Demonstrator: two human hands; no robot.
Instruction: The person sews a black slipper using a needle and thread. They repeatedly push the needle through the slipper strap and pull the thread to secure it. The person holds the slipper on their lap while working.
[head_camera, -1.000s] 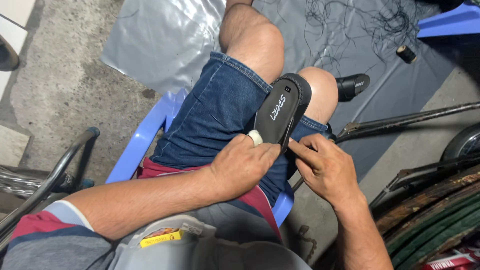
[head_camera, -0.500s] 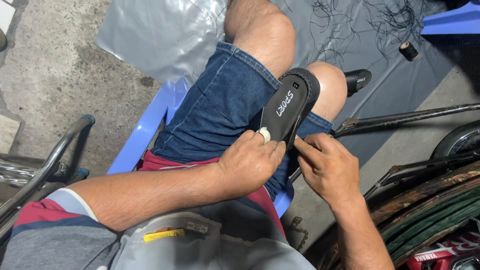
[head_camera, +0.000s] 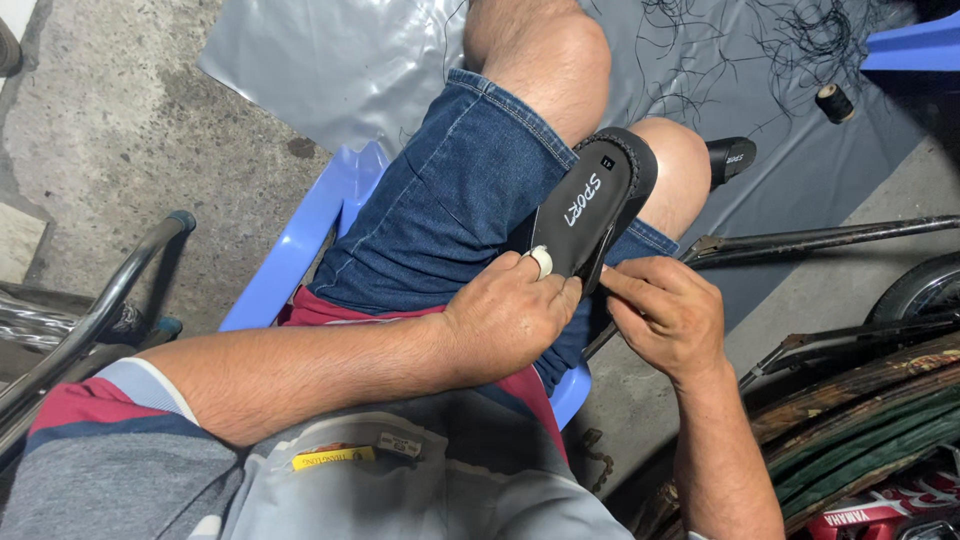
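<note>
Seated on a blue plastic chair (head_camera: 300, 260), in denim shorts (head_camera: 450, 210), with a black sandal sole (head_camera: 590, 205) propped heel-down on the lap between the 2 thighs, toe end rising toward the right knee. Left hand (head_camera: 505, 320) curled around the sole's lower end, fingers pressed together against its face, one fingertip capped by a white thimble-like ring (head_camera: 541, 260) touching the black surface. Right hand (head_camera: 665, 315) just beside it at the sole's lower right edge, thumb and forefinger pinched together right at the rim; too small to tell what sits between them. Pale lettering and a small square label visible on the sole's upper face. Under the legs, a grey plastic sheet (head_camera: 320, 70) spread over the concrete floor, strewn with loose black threads (head_camera: 760, 40). Near the sheet's far right, a dark thread spool (head_camera: 834, 102), well apart from both hands. Behind the right knee, a second black sandal piece (head_camera: 730, 158). To the right, a dark metal bar (head_camera: 820, 238) running across.
</note>
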